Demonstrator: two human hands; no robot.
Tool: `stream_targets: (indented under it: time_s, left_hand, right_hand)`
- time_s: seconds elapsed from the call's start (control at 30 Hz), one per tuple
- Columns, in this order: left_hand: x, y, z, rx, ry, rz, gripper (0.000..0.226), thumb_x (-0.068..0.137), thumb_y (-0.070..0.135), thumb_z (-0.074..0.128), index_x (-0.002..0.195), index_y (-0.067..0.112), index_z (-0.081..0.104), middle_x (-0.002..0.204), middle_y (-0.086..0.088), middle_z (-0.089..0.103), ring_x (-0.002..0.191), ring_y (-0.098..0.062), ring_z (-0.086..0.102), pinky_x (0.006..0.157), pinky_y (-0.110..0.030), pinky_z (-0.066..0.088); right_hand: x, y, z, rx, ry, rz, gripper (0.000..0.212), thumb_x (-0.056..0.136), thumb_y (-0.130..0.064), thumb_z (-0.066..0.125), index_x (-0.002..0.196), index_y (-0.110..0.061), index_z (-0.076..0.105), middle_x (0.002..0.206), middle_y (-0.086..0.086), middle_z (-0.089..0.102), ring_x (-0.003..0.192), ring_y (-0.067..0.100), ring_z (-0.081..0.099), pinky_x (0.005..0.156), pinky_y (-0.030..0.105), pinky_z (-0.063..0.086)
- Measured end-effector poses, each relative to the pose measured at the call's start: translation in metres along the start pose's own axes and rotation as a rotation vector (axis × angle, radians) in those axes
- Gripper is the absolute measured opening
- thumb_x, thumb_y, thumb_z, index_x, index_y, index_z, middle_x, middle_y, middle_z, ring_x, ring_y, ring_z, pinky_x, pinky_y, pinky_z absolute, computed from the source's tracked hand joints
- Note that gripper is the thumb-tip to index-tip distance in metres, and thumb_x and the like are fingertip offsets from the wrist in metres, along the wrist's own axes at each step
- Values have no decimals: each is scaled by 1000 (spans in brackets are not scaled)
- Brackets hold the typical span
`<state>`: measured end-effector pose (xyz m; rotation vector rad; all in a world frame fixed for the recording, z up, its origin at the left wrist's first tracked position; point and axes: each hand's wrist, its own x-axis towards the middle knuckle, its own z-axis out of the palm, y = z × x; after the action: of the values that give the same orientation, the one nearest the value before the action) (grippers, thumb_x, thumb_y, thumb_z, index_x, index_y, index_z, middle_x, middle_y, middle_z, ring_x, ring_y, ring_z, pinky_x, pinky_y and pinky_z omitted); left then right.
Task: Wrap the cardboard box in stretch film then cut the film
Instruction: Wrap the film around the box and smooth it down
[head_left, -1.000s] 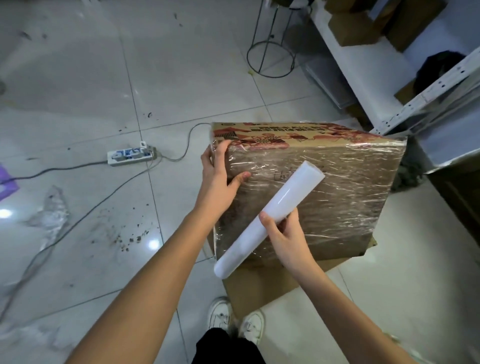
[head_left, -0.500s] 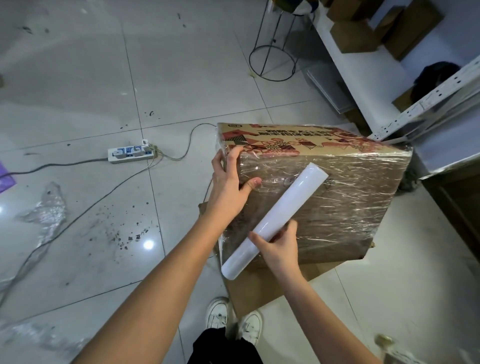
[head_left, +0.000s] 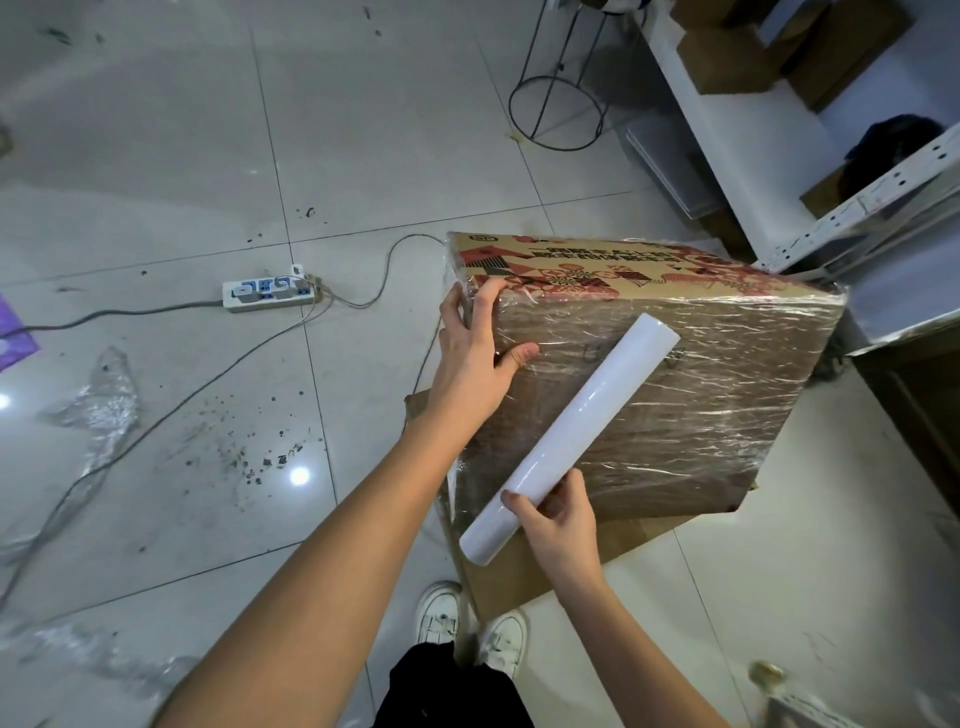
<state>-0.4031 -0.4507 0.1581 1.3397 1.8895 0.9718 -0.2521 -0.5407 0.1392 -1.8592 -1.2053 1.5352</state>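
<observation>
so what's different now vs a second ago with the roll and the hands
Little has changed. The right hand has slid down the film roll toward its near end, its grip closed on the roll throughout. The left hand stays clamped on the near left corner of the cardboard box, thumb on the filmed face. The box is still tilted on the flat cardboard, and the power strip has not moved.
</observation>
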Motion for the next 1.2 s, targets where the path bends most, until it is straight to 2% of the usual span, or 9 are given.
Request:
stream_targets:
  time_s: [0.3, 0.4, 0.53, 0.7, 0.77, 0.83, 0.97, 1.1, 1.2]
  left_hand:
    - [-8, -1, 0, 13, -9, 15, 73, 87, 31, 64, 141, 36, 15, 148, -13, 10, 137, -35, 26, 105, -51, 37]
    - [-6, 0, -2, 1, -12, 3, 72, 87, 31, 64, 145, 29, 21, 149, -14, 10, 136, -36, 27, 106, -53, 37]
    - [-9, 1, 0, 8, -29, 0, 73, 86, 32, 65, 144, 30, 21, 149, -13, 9, 137, -35, 27, 106, -54, 37]
    - [-4, 1, -4, -5, -33, -14, 72, 87, 32, 64, 145, 29, 21, 149, -13, 9, 137, -36, 26, 107, -53, 36]
    - [-3, 0, -5, -4, -35, -11, 72, 86, 32, 65, 145, 29, 22, 148, -13, 10, 136, -36, 27, 107, -53, 36]
    - [-4, -1, -3, 0, -34, -3, 72, 86, 33, 65, 144, 31, 21, 148, -13, 10, 136, -36, 28, 106, -53, 37]
    - [-2, -1, -4, -1, -34, 3, 72, 86, 34, 65, 138, 40, 15, 148, -13, 10, 136, -36, 28, 105, -53, 37]
    - [2, -2, -6, 3, -45, -3, 74, 85, 36, 65, 144, 32, 20, 148, -12, 9, 136, -35, 27, 106, -53, 37]
    - [1, -3, -5, 5, -37, 17, 73, 85, 35, 66, 135, 43, 13, 148, -11, 9, 137, -34, 26, 106, -53, 38]
  right_hand:
    - [-11, 3, -6, -6, -17, -25, 33, 72, -11, 77, 91, -25, 55, 85, -6, 64, 75, 6, 62, 68, 22, 52]
    - [-7, 3, -14, 28, -69, -11, 34, 70, -6, 78, 91, -23, 57, 87, -3, 66, 83, 13, 64, 77, 30, 54]
    - [-2, 3, -29, 71, -211, -12, 42, 71, 0, 77, 101, -23, 58, 96, -1, 67, 90, 11, 65, 78, 25, 55]
    - [0, 8, -12, 169, -178, 48, 51, 78, 1, 68, 108, -35, 50, 107, 4, 60, 101, 17, 59, 88, 38, 53]
    - [-1, 7, -8, 194, -166, 79, 48, 80, 2, 64, 106, -34, 47, 105, 3, 58, 98, 14, 58, 87, 36, 52]
    - [-1, 7, -3, 187, -157, 101, 46, 80, -4, 66, 111, -28, 42, 105, 1, 53, 96, 12, 55, 85, 32, 51]
    - [-3, 4, 14, 96, -83, 52, 75, 66, -24, 84, 123, -22, 35, 111, -6, 52, 105, 6, 53, 90, 26, 46]
    - [3, 1, 5, 28, -17, 19, 49, 65, -21, 85, 100, -29, 52, 98, -4, 64, 94, 12, 62, 85, 33, 54]
    - [3, 5, -2, 55, -67, 56, 44, 64, -12, 85, 95, -24, 56, 91, 0, 67, 87, 16, 65, 80, 33, 55]
